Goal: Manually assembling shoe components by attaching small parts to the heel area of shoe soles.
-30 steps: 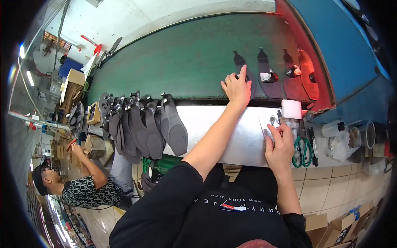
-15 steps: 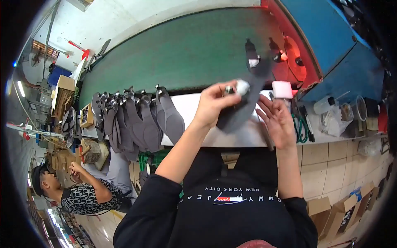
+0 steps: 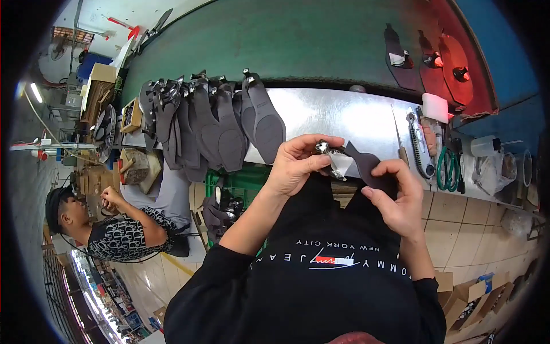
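Observation:
Just in front of my body I hold a dark grey shoe sole (image 3: 365,162) with a shiny metallic heel (image 3: 322,147) and a white patch beside it. My left hand (image 3: 295,166) is closed on the heel end, thumb and fingers pinching round the metal. Thumb and forefinger of my right hand (image 3: 398,198) close on the sole's other end. Left of my hands, several similar grey soles (image 3: 217,140) with shiny heels lie overlapping along the bench.
The metal bench (image 3: 309,112) borders a green conveyor belt (image 3: 258,46), where a few soles lie under red light at the right. An awl (image 3: 401,146), a cutter (image 3: 421,149), green-handled scissors (image 3: 448,169) and a white block (image 3: 435,107) sit at right. A co-worker (image 3: 114,226) sits at left.
The sole has come down and closer to my body, and its heel has turned into view. My right hand, open beside it before, now grips its end. The view has shifted.

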The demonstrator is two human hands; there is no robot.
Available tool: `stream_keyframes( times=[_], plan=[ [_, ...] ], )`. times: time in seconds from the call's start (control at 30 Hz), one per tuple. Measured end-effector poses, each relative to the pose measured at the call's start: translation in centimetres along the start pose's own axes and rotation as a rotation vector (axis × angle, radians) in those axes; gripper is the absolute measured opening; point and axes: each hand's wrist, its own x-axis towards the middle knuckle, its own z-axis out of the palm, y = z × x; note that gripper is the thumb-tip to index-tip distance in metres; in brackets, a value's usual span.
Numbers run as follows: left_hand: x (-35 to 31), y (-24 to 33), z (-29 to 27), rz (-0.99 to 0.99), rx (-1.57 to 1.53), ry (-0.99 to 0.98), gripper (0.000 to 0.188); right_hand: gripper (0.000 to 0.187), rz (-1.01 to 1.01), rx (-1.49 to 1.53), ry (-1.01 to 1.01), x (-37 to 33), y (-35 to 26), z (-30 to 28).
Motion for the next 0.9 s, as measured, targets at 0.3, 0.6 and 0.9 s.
stream_keyframes(
  times=[0.3,0.6,0.9],
  plan=[
    [-0.7,-0.3,-0.1,0.031,0.033,-0.039,0.037,0.042,-0.149,-0.06,-0.01,-0.3,-0.3,1.3],
    [-0.5,-0.5,0.2,0.023,0.031,-0.033,0.036,0.041,-0.152,-0.048,-0.02,-0.3,-0.1,0.9],
    [-0.8,-0.3,0.4,0.0,0.097,-0.019,0.037,0.042,-0.143,-0.097,-0.025,-0.5,-0.2,0.7]
  ],
)
